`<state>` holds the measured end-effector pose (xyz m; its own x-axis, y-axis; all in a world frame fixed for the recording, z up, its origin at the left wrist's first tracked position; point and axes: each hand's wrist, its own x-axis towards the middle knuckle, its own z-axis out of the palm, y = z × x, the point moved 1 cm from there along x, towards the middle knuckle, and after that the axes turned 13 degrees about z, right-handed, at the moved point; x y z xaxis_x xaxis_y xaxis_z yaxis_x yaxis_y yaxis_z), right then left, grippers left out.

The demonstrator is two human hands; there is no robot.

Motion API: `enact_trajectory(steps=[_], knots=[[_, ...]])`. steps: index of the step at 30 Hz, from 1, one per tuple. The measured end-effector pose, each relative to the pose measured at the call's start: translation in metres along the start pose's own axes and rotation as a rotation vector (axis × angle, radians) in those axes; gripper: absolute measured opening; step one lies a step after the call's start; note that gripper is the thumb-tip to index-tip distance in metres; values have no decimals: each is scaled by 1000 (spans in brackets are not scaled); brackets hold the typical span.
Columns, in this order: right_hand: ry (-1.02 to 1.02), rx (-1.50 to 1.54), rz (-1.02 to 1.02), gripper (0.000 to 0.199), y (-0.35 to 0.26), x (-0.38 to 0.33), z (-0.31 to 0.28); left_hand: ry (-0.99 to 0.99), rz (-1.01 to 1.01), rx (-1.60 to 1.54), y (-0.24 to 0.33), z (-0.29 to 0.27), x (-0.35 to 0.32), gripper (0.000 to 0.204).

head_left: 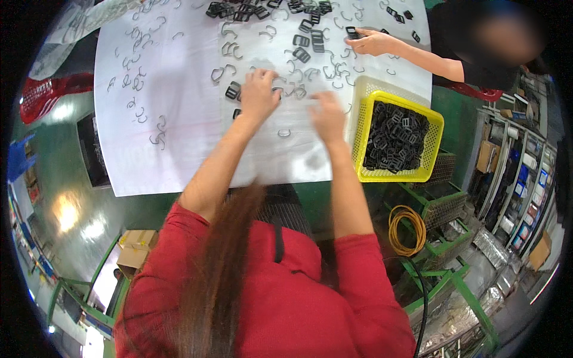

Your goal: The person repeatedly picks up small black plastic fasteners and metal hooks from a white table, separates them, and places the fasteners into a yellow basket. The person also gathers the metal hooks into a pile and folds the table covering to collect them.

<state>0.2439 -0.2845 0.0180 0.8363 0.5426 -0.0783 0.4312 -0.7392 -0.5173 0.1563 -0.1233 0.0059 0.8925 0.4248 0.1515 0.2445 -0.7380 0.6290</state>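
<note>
My left hand (259,94) is over the white table with its fingers curled, and a bit of a black slotted plastic buckle shows between thumb and fingers. Right beside that hand lies another black buckle (233,91), and part of one more shows under the wrist. My right hand (327,118) is above the table between the left hand and a yellow basket (357,156); motion smears its fingers, so its grip is unclear. Thin, curved grey pieces (284,133) are scattered around both hands. Black buckles (395,136) fill the basket.
Across the table (191,119), a co-worker's hand (371,43) holds a black buckle at the far right. Loose buckles (301,42) lie in the middle, with heaps at the far edge. Green metal frames (439,206) and a coiled orange hose (407,230) stand right of me.
</note>
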Motion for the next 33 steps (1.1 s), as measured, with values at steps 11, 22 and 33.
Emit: enact_trajectory(steps=[11, 22, 33], knots=[[-29, -134, -202, 19, -38, 22, 80, 89, -220, -300, -92, -49, -13, 20], [-120, 60, 88, 27, -90, -1, 100, -132, -629, -655, -145, -110, -45, 25], [-488, 196, 461, 34, -84, 56, 85, 102, -528, -40, -105, -58, -70, 37]])
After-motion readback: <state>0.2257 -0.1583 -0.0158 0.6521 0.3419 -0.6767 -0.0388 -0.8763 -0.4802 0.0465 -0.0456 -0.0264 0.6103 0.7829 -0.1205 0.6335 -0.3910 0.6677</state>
